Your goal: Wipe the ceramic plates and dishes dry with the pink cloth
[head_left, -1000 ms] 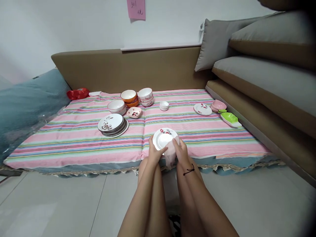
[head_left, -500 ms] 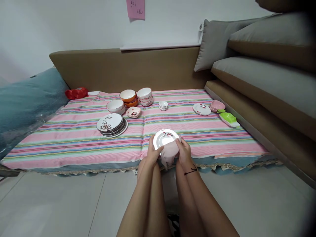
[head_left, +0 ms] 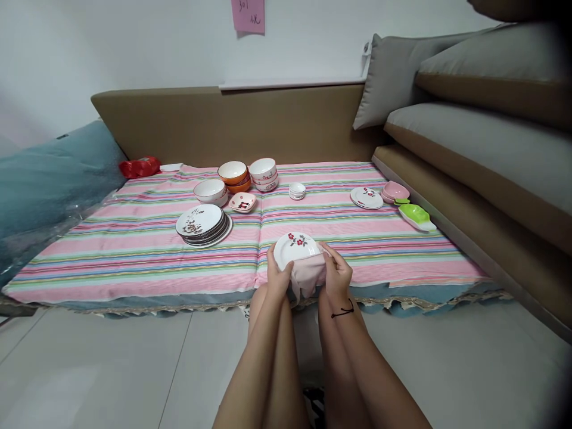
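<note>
In the head view, a round flowered plate [head_left: 295,247] is held above the near edge of the striped cover [head_left: 134,256], its face tilted up towards the camera and its flowers at the far rim. Its left rim is clamped by the left hand [head_left: 279,275]; a pink cloth [head_left: 307,275] is gripped against it by the right hand [head_left: 337,275], so the near half is hidden

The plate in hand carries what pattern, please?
Plate: white with red flowers, head view.

The pink cloth [head_left: 308,275] hides the near part of your plate [head_left: 296,249]; fingers of your left hand [head_left: 279,275] go behind its rim, unseen. Top edge cuts off the pink note [head_left: 248,13]; its writing is too small to read.
</note>
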